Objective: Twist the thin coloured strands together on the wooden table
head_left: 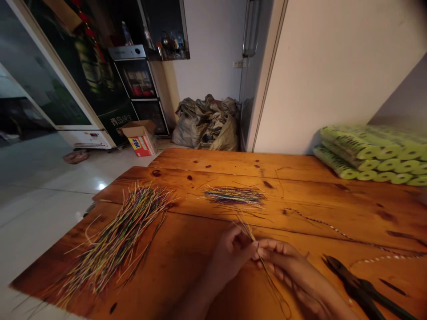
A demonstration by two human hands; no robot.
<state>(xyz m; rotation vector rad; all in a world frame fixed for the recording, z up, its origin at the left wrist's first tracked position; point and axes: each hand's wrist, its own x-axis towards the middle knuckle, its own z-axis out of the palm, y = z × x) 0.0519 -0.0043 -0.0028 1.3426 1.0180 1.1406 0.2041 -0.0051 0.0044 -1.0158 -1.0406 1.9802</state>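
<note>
Yellowish wires [249,232] pinched by your left hand [233,254] and right hand [295,263], close together, above the table [180,253]. Mixed wire pile [123,233] along its left edge; pliers [354,283] beside your right hand.

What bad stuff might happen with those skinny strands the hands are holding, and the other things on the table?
The thin strands pinched by the left hand and right hand might slip or tangle, because they're so skinny. The big messy pile has ends poking past the edge of the wooden table, so a bump might knock some off. The pliers lie near the right hand, which might brush them.
</note>
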